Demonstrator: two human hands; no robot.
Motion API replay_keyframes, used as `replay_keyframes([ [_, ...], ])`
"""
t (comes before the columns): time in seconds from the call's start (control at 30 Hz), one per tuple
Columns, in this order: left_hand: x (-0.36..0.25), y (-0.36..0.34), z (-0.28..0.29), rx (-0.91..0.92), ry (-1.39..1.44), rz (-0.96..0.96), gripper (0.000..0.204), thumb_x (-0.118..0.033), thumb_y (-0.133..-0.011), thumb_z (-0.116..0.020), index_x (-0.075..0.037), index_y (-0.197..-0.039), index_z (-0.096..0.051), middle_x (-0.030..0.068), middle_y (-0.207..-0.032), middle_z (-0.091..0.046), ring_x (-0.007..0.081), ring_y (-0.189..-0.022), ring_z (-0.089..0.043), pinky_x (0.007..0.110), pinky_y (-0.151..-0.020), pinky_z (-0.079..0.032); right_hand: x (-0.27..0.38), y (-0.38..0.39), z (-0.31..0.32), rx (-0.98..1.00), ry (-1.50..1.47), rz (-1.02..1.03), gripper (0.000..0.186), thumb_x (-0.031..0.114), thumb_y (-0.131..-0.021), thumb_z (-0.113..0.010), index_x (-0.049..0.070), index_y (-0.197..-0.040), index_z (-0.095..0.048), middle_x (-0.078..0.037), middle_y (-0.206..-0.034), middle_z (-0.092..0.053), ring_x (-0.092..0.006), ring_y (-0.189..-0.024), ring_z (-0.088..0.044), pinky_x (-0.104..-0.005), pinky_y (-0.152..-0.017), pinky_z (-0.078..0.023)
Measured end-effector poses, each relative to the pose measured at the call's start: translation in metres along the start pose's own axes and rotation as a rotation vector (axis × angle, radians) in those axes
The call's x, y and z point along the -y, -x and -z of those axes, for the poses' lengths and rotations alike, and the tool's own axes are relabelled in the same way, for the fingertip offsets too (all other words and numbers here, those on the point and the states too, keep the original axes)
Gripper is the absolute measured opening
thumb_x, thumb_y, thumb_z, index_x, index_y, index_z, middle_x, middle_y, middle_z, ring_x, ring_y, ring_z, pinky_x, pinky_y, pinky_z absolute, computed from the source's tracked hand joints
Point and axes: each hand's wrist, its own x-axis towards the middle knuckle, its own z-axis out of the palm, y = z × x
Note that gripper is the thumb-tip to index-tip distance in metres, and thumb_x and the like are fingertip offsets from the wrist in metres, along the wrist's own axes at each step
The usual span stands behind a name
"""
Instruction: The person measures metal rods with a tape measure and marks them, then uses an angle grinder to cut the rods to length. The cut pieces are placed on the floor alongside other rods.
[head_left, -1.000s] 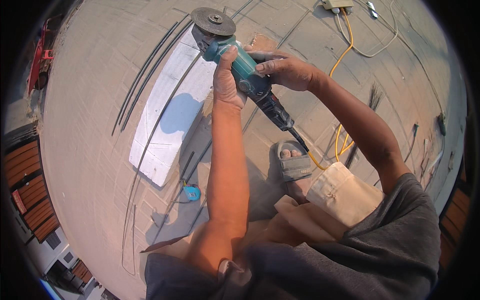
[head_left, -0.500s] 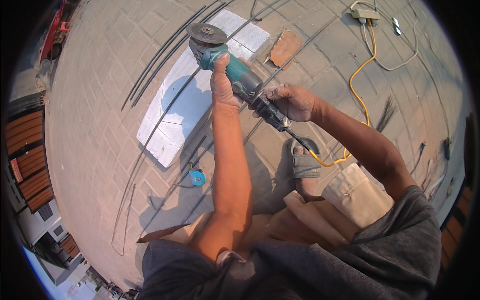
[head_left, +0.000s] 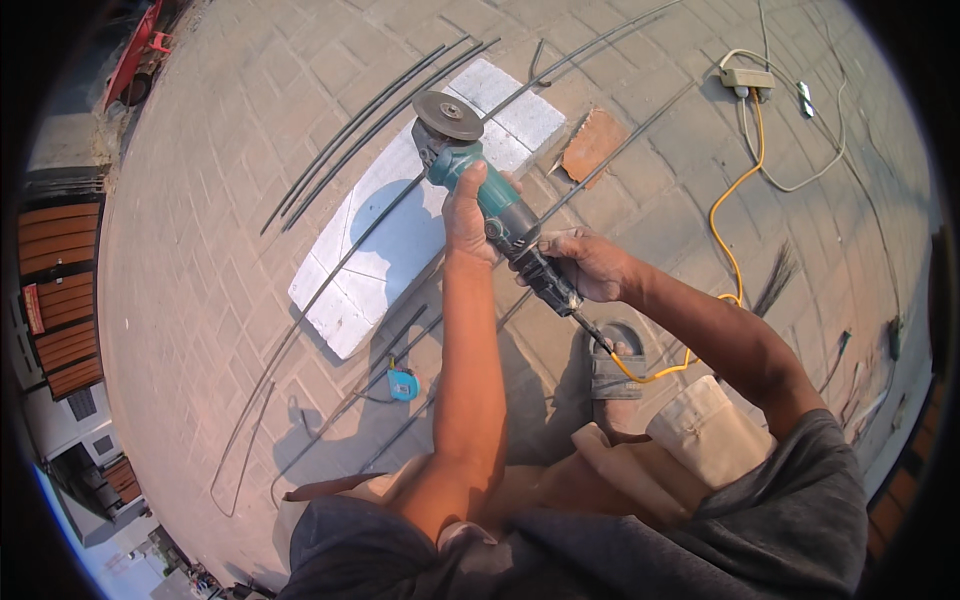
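A green and black angle grinder is held above the ground, its thin cutting disc at the far upper left end. My left hand is wrapped round the green body behind the disc, thumb along the top. Closed on the black rear part is my right hand, its fingers partly hidden behind the tool. A yellow cord runs from the tool's back end. Below the grinder, a thin metal rod lies across a long white block. Whether the disc is spinning, I cannot tell.
More rods lie beyond the block on the paving. A blue tape measure sits left of my sandalled foot. To the far right are a socket strip with cables and a broken reddish piece.
The whole view has shifted, so the scene sits slightly lower and further right. Both hands keep the same hold on the angle grinder.
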Motion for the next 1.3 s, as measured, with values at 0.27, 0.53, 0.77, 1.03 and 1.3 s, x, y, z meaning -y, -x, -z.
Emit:
replay_keyframes([
  [0.27,0.009,-0.011,-0.018,-0.131,-0.122,-0.140,0.060,-0.041,-0.079,-0.082,-0.003,-0.120,-0.059,0.0119,-0.107,-0.065,0.0244,-0.095,-0.066,0.038,-0.081,-0.056,0.076,-0.029,-0.031,-0.113,1.034,0.096,0.072,0.026,-0.077,-0.080,-0.007,-0.132,-0.048,-0.012,-0.106,-0.062,-0.0216,-0.100,-0.059,-0.0326,-0.090,-0.046],
  [0.53,-0.010,-0.030,-0.039,-0.070,-0.295,-0.089,0.073,-0.047,-0.080,-0.082,0.001,-0.128,-0.056,0.0112,-0.116,-0.063,0.0231,-0.105,-0.063,0.039,-0.088,-0.054,0.101,-0.078,-0.025,-0.406,1.191,0.283,0.080,0.029,-0.057,-0.086,-0.007,-0.119,-0.052,-0.021,-0.105,-0.064,-0.0280,-0.095,-0.063,-0.0362,-0.083,-0.050],
  [0.77,-0.018,-0.053,-0.010,0.023,-0.512,-0.100,0.075,-0.053,-0.085,-0.075,0.004,-0.130,-0.056,0.0129,-0.119,-0.062,0.0228,-0.107,-0.060,0.036,-0.093,-0.049,0.094,-0.088,-0.018,-0.385,0.878,0.251,0.055,0.022,-0.059,-0.085,-0.007,-0.101,-0.063,-0.013,-0.088,-0.066,-0.0218,-0.081,-0.064,-0.0329,-0.072,-0.051],
  [1.03,-0.062,-0.066,0.064,-0.308,-1.766,-0.760,0.029,-0.028,-0.091,-0.070,-0.007,-0.111,-0.074,0.0113,-0.108,-0.068,0.0291,-0.104,-0.064,0.043,-0.094,-0.047,0.112,-0.081,0.001,-0.465,0.964,0.175,0.048,0.017,-0.060,-0.082,-0.010,-0.097,-0.067,-0.017,-0.085,-0.069,-0.0240,-0.074,-0.067,-0.0360,-0.066,-0.053],
  [1.3,-0.046,-0.076,0.082,-0.432,-1.857,-0.761,0.012,-0.022,-0.088,-0.071,-0.018,-0.096,-0.077,0.0010,-0.103,-0.069,0.0266,-0.100,-0.063,0.046,-0.091,-0.044,0.102,-0.088,0.010,-0.461,1.022,0.185,0.053,0.019,-0.058,-0.080,-0.012,-0.097,-0.064,-0.018,-0.085,-0.066,-0.0248,-0.078,-0.063,-0.0346,-0.071,-0.051],
])
